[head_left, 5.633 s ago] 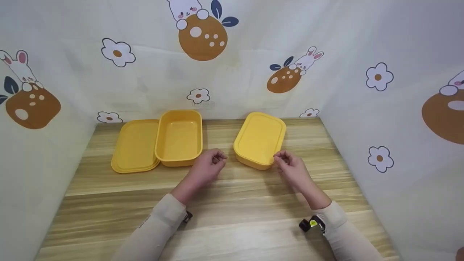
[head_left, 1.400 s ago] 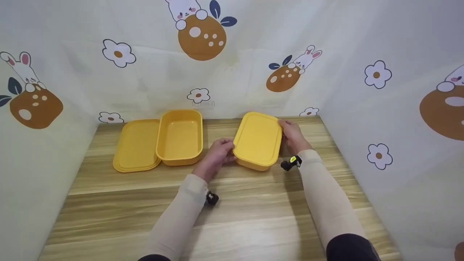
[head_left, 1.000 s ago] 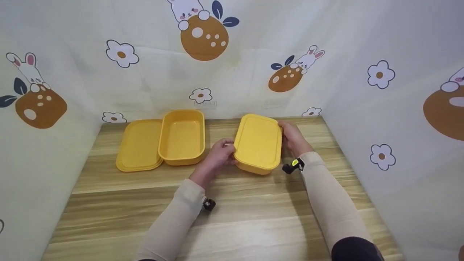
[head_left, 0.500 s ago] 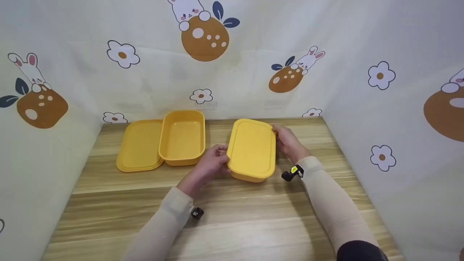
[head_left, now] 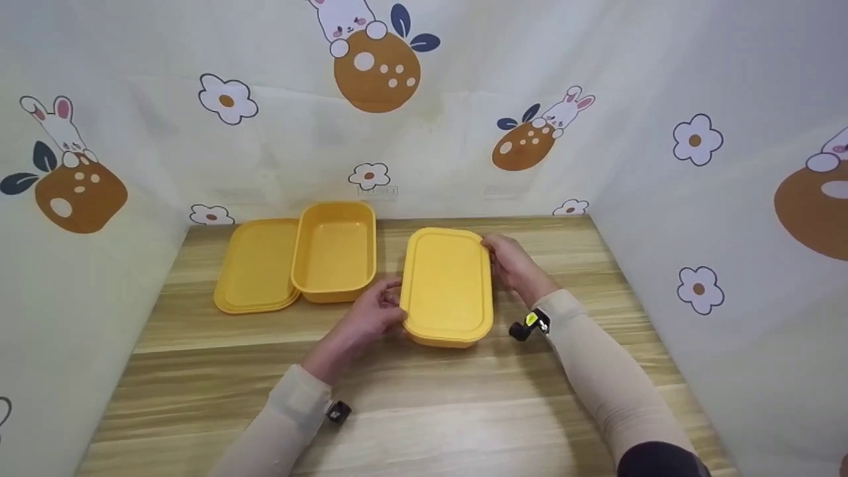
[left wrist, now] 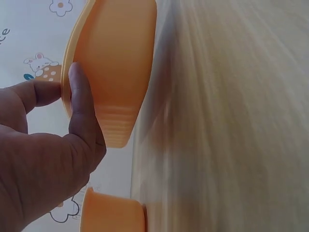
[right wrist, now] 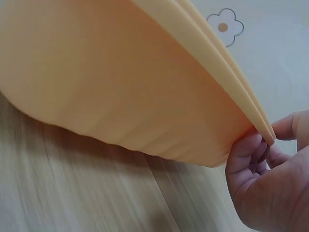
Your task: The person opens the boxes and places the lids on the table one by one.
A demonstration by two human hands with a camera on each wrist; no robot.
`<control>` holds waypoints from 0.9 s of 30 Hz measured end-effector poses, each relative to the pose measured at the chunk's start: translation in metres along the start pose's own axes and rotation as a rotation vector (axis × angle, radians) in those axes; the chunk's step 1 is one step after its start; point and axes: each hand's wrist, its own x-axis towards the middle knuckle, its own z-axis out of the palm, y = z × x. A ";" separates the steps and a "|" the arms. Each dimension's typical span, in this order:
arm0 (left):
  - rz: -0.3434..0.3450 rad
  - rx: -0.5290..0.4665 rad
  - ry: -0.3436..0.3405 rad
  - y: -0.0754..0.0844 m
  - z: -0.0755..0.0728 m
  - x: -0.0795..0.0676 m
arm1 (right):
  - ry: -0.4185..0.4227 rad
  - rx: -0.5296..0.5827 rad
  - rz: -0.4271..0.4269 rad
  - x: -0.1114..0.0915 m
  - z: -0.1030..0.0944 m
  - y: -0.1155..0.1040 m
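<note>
A yellow lunch box (head_left: 447,285) with its lid on is held between both hands, right of centre in the head view. The left hand (head_left: 361,321) pinches its rim at the near left side; the left wrist view shows the thumb (left wrist: 82,99) against the wall below the rim. At the far right corner the right hand (head_left: 521,268) grips the lid edge, fingers curled around it in the right wrist view. I cannot tell whether its base touches the table. Left of it stands an open, empty yellow lunch box (head_left: 334,255), its right wall close to the left fingers.
A loose yellow lid (head_left: 258,265) lies flat at the far left, its right edge against the open box. The wooden table (head_left: 424,411) ends at a patterned cloth wall (head_left: 444,192) behind, with more cloth on both sides.
The lidded lunch box has moved toward the person and to the left, turning straighter. Both hands, apart from each other near it at first, took hold of it and moved along with it.
</note>
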 end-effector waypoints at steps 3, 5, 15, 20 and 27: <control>0.002 0.022 -0.022 -0.003 -0.003 -0.006 | -0.014 -0.009 0.013 -0.002 0.005 0.000; 0.007 0.023 -0.033 -0.004 -0.005 -0.009 | -0.034 -0.014 0.014 -0.003 0.008 0.000; 0.026 0.009 -0.048 -0.008 -0.010 -0.022 | -0.100 0.017 0.022 -0.007 0.021 0.002; 0.046 0.036 -0.039 -0.008 -0.012 -0.026 | -0.095 -0.016 0.031 -0.010 0.025 0.000; 0.064 0.043 -0.040 -0.008 -0.012 -0.028 | -0.094 -0.046 0.040 -0.012 0.025 -0.001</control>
